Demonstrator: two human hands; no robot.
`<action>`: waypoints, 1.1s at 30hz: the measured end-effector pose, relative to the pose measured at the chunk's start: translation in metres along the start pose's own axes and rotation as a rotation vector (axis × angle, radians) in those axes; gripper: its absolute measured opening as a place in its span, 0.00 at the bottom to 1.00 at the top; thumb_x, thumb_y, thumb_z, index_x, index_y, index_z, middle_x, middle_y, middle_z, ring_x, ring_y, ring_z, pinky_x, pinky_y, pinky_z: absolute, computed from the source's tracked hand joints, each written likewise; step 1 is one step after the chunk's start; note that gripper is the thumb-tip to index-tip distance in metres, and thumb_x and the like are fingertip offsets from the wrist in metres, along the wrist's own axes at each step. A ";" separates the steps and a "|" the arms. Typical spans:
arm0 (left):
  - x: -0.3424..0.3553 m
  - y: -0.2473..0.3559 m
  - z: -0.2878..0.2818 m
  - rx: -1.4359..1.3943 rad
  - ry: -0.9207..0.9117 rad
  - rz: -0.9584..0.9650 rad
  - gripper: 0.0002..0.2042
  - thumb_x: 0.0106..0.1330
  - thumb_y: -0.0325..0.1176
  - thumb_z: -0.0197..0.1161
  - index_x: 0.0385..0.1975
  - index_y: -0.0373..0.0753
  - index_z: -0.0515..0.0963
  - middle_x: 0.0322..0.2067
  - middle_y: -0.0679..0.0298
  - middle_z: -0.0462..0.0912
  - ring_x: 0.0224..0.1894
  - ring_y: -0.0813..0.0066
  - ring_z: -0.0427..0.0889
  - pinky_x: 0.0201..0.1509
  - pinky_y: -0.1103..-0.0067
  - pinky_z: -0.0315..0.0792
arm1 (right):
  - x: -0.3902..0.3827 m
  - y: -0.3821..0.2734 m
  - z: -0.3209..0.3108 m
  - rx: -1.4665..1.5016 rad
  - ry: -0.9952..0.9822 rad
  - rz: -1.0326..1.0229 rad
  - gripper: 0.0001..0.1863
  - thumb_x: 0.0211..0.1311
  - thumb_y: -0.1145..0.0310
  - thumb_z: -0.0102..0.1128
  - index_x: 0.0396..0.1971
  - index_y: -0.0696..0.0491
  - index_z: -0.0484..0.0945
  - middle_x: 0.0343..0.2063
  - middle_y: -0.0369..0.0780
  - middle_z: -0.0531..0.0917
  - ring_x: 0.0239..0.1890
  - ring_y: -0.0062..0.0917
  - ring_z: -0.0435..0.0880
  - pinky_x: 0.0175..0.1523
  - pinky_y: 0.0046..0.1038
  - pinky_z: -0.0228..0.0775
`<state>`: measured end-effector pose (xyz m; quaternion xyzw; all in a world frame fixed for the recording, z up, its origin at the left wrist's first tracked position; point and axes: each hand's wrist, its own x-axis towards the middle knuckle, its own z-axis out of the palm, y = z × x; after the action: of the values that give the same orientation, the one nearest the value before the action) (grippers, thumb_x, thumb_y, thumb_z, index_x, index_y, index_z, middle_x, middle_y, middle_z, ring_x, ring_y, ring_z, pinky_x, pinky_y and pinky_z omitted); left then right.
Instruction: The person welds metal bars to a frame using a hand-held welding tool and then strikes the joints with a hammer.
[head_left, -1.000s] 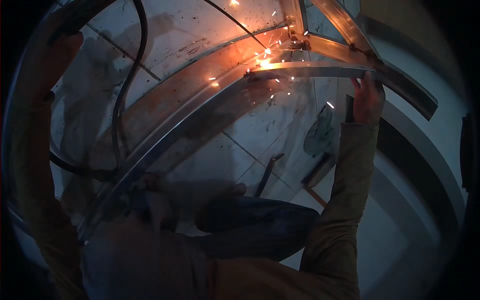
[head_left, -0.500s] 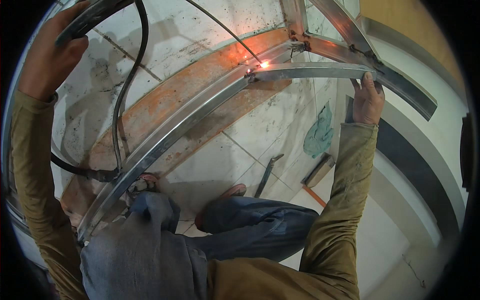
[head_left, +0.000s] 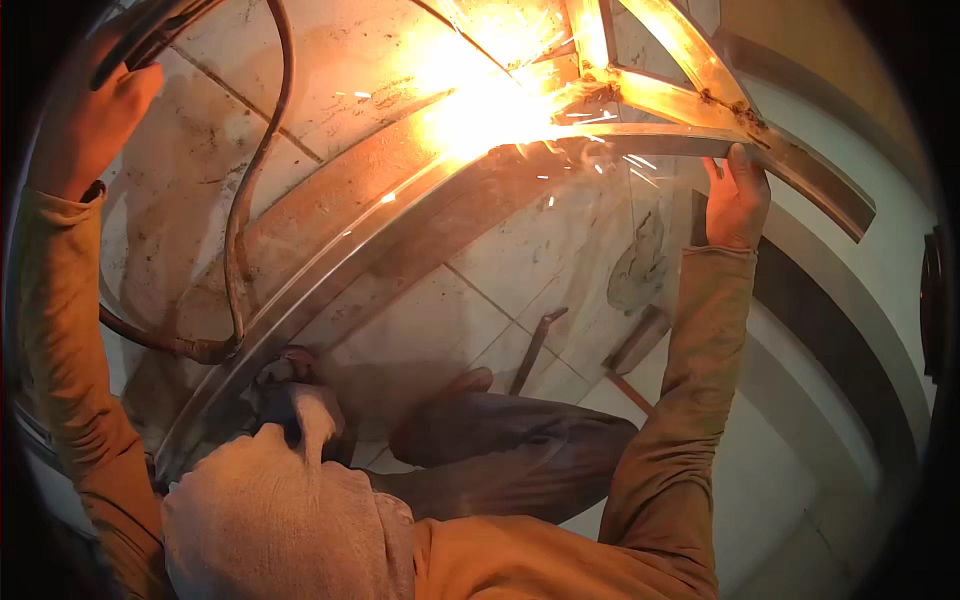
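At the upper left my left hand (head_left: 105, 125) is closed around the dark handle of a welding electrode holder (head_left: 140, 40), which runs out of view at the top edge. A thin welding rod (head_left: 455, 28) slants down into a blinding arc with flying sparks. The glare hides the rod's tip and the joint. My right hand (head_left: 738, 205) pinches the right end of a narrow curved metal strip (head_left: 650, 143) between thumb and fingers. The strip's left end meets a long curved metal channel (head_left: 300, 275) in the glare.
Welded metal braces (head_left: 660, 95) stand at the upper right. A black cable (head_left: 237, 230) loops down on the left. A hammer-like tool (head_left: 537, 345), a wooden-looking block (head_left: 637, 338) and a crumpled cloth (head_left: 638, 265) lie on the tiled floor. My bent legs are below the channel.
The small glow at the joint has flared into a bright arc with sparks and orange light. My left hand has shifted slightly left and down. My right hand still grips the strip.
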<state>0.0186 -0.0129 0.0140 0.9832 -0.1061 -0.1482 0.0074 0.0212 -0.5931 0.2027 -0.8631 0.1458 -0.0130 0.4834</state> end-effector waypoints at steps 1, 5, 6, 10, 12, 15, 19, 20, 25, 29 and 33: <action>-0.001 -0.016 0.012 -0.166 0.110 0.040 0.21 0.67 0.34 0.64 0.61 0.41 0.75 0.42 0.66 0.81 0.42 0.78 0.80 0.48 0.78 0.74 | -0.002 -0.003 -0.001 0.001 0.026 0.030 0.25 0.69 0.59 0.61 0.62 0.52 0.71 0.59 0.36 0.76 0.64 0.30 0.70 0.72 0.49 0.54; -0.014 -0.024 0.025 -0.661 0.408 0.242 0.22 0.67 0.35 0.65 0.61 0.41 0.75 0.40 0.67 0.81 0.41 0.83 0.78 0.47 0.81 0.72 | 0.000 0.000 -0.008 0.117 -0.023 0.034 0.20 0.69 0.67 0.60 0.59 0.52 0.74 0.56 0.37 0.79 0.62 0.27 0.73 0.70 0.47 0.58; -0.018 -0.013 0.015 -0.679 0.376 0.194 0.22 0.67 0.35 0.64 0.61 0.42 0.75 0.40 0.67 0.81 0.41 0.83 0.77 0.47 0.82 0.71 | 0.001 0.001 -0.010 0.122 -0.026 0.038 0.19 0.69 0.67 0.61 0.57 0.53 0.74 0.55 0.37 0.79 0.61 0.27 0.74 0.70 0.47 0.59; -0.008 -0.029 0.008 -0.905 0.022 0.254 0.24 0.68 0.38 0.64 0.63 0.38 0.73 0.44 0.65 0.80 0.43 0.80 0.77 0.49 0.79 0.71 | 0.003 0.001 -0.012 0.128 -0.029 0.042 0.16 0.68 0.67 0.62 0.54 0.53 0.77 0.51 0.37 0.82 0.58 0.26 0.77 0.68 0.46 0.61; -0.009 -0.015 0.009 -0.734 0.083 0.226 0.26 0.68 0.39 0.64 0.64 0.36 0.71 0.46 0.62 0.80 0.46 0.77 0.77 0.52 0.78 0.72 | 0.002 0.001 -0.010 0.119 -0.027 0.038 0.16 0.68 0.66 0.63 0.53 0.54 0.77 0.50 0.37 0.83 0.57 0.26 0.78 0.67 0.46 0.62; -0.005 -0.003 0.007 -0.674 0.181 0.290 0.28 0.68 0.37 0.64 0.65 0.33 0.69 0.51 0.57 0.79 0.54 0.72 0.77 0.58 0.76 0.70 | -0.001 -0.001 -0.010 0.112 -0.019 0.031 0.18 0.66 0.67 0.64 0.54 0.55 0.76 0.49 0.38 0.82 0.55 0.26 0.78 0.65 0.45 0.64; -0.011 -0.001 0.010 -0.757 0.169 0.254 0.27 0.67 0.33 0.64 0.65 0.32 0.68 0.54 0.53 0.78 0.62 0.68 0.74 0.65 0.74 0.68 | -0.001 -0.001 -0.009 0.122 -0.001 0.032 0.23 0.65 0.68 0.66 0.56 0.58 0.73 0.50 0.40 0.81 0.54 0.27 0.78 0.63 0.43 0.65; -0.013 0.002 0.008 -0.685 0.171 0.222 0.26 0.67 0.32 0.64 0.65 0.32 0.69 0.54 0.53 0.79 0.61 0.67 0.75 0.64 0.74 0.68 | -0.001 0.000 -0.010 0.121 0.004 0.038 0.24 0.64 0.68 0.67 0.57 0.58 0.72 0.51 0.40 0.80 0.55 0.28 0.77 0.64 0.44 0.64; -0.009 0.024 -0.015 -0.497 0.125 0.055 0.19 0.67 0.27 0.62 0.57 0.35 0.76 0.50 0.53 0.83 0.53 0.62 0.82 0.58 0.76 0.73 | 0.005 -0.001 -0.006 -0.049 -0.013 -0.076 0.24 0.65 0.65 0.66 0.58 0.56 0.73 0.56 0.38 0.78 0.62 0.29 0.72 0.69 0.43 0.56; -0.008 0.004 0.008 -0.480 0.386 0.291 0.18 0.65 0.28 0.64 0.56 0.35 0.77 0.49 0.53 0.83 0.52 0.63 0.82 0.57 0.75 0.74 | -0.002 -0.003 -0.003 0.104 0.037 0.095 0.23 0.62 0.67 0.69 0.55 0.58 0.75 0.48 0.36 0.80 0.53 0.24 0.75 0.62 0.33 0.61; 0.006 0.022 -0.011 -0.557 0.073 0.160 0.19 0.66 0.30 0.64 0.56 0.36 0.76 0.49 0.56 0.83 0.51 0.67 0.82 0.56 0.75 0.74 | -0.005 -0.003 -0.012 0.109 -0.041 0.054 0.22 0.64 0.67 0.67 0.55 0.58 0.75 0.47 0.36 0.80 0.50 0.24 0.75 0.59 0.34 0.65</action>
<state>0.0222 -0.0361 0.0235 0.9366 -0.1380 -0.1353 0.2924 0.0158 -0.6000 0.2120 -0.8313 0.1579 0.0098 0.5328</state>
